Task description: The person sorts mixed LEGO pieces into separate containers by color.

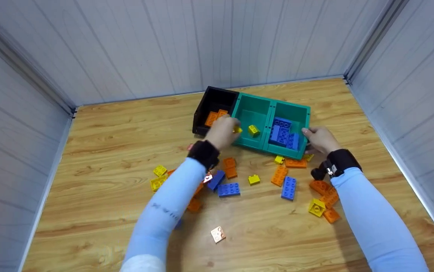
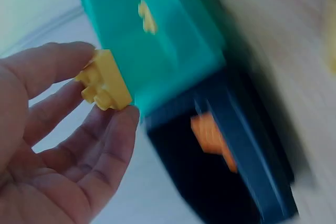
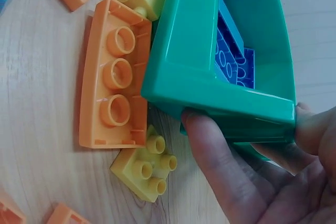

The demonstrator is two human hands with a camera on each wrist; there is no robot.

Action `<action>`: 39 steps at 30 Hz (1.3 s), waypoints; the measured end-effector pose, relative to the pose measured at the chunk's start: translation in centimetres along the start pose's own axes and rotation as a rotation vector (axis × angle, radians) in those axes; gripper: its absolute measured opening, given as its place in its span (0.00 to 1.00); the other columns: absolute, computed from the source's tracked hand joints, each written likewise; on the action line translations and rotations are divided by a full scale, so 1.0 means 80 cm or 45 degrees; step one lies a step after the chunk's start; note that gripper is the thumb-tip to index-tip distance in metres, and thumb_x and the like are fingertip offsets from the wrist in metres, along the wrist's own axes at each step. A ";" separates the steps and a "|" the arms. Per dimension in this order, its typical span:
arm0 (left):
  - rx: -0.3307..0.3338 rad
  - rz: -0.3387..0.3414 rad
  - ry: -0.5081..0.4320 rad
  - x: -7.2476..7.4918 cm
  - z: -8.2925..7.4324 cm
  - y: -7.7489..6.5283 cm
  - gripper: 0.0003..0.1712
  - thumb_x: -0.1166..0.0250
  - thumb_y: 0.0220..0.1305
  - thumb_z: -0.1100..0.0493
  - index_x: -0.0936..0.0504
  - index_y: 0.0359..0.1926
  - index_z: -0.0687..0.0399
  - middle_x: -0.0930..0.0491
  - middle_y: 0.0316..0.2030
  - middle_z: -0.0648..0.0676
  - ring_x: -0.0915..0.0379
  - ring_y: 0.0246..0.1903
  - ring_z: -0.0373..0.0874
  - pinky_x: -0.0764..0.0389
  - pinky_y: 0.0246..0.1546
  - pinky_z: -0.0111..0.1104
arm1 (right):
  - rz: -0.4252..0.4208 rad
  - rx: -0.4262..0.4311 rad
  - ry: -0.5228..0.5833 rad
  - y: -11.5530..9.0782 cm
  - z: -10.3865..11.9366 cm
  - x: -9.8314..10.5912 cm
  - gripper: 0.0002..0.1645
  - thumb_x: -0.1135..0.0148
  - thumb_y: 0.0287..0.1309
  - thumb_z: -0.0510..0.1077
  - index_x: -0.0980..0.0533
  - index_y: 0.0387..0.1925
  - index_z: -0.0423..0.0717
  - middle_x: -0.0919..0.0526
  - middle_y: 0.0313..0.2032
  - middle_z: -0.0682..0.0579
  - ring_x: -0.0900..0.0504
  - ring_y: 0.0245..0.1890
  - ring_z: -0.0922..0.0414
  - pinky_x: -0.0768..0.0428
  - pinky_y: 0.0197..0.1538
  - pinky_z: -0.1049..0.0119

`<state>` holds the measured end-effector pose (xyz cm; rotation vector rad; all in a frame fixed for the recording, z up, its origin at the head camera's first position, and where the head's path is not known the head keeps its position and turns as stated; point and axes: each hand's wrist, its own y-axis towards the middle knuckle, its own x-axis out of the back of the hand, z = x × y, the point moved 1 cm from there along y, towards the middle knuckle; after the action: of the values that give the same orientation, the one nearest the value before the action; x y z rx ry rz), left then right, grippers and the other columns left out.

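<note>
Between thumb and fingertips my left hand [image 1: 222, 132] pinches a yellow toy brick [image 2: 105, 80], held over the near side of the green bin [image 1: 253, 142]. Another yellow brick [image 1: 253, 130] lies in that bin's left compartment. Several blue bricks [image 1: 283, 132] fill part of the right compartment. My right hand [image 1: 320, 139] grips the right end wall of the green bin, thumb on the rim and fingers beneath. Joined to the green bin's left side is a black bin [image 1: 217, 94] holding orange bricks [image 1: 211, 119].
Loose bricks lie in front of the bins, among them a blue brick [image 1: 288, 188], a yellow brick [image 1: 254, 179] and an orange brick [image 3: 115, 77] beside the green bin. More orange bricks [image 1: 320, 187] lie by the right forearm. A panelled wall [image 1: 164, 45] stands behind.
</note>
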<state>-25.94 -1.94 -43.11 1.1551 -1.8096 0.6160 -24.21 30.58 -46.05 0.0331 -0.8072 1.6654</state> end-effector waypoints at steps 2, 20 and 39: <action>0.018 0.027 -0.018 -0.015 -0.007 0.015 0.16 0.32 0.65 0.60 0.16 0.52 0.62 0.19 0.48 0.59 0.25 0.50 0.51 0.25 0.52 0.39 | 0.006 0.004 0.010 0.000 0.001 -0.004 0.37 0.61 0.78 0.54 0.51 0.76 0.36 0.36 0.67 0.32 0.24 0.56 0.40 0.18 0.48 0.56; 0.131 0.094 0.040 -0.039 -0.017 0.029 0.16 0.40 0.68 0.67 0.17 0.55 0.60 0.19 0.52 0.58 0.24 0.53 0.50 0.25 0.55 0.38 | 0.028 0.026 -0.010 0.003 0.008 -0.016 0.37 0.62 0.78 0.54 0.51 0.76 0.38 0.38 0.69 0.33 0.23 0.54 0.41 0.18 0.48 0.55; 0.161 0.031 0.064 0.072 0.084 -0.145 0.12 0.33 0.63 0.66 0.16 0.47 0.67 0.16 0.45 0.63 0.20 0.45 0.57 0.21 0.48 0.47 | -0.022 0.035 -0.067 -0.007 0.002 -0.007 0.37 0.62 0.77 0.56 0.47 0.75 0.36 0.30 0.61 0.31 0.17 0.38 0.52 0.17 0.45 0.56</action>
<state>-19.35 -14.90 -41.91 1.1918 -1.7648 0.7767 -23.64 30.00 -45.92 0.1031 -0.8218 1.6648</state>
